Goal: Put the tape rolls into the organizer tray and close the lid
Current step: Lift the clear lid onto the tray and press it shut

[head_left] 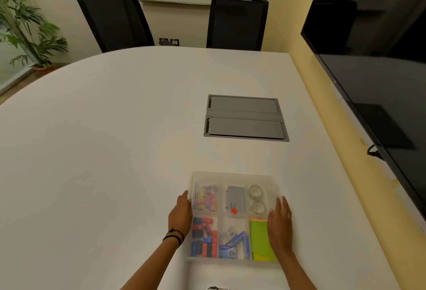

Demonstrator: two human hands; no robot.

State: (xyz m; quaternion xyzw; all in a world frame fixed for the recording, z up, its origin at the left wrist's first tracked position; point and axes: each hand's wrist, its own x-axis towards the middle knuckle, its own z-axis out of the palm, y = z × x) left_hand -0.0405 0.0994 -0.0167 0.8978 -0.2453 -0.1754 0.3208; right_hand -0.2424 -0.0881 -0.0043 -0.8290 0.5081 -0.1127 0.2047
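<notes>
A clear plastic organizer tray (232,175) lies on the white table near me, with its translucent lid down over it. Two clear tape rolls (256,198) sit in its far right compartment, one behind the other. My left hand (181,214) lies flat against the tray's left edge, fingers pointing away from me. My right hand (280,221) rests flat on the lid's right side, over the green sticky notes (259,241). Neither hand grips anything.
Other compartments hold coloured paper clips (207,197), a grey case (235,200), binder clips (204,238) and a blue stapler with staples (235,242). A grey cable hatch (245,118) is set in the table farther off. Two black chairs stand beyond; a dark screen (380,59) hangs at right.
</notes>
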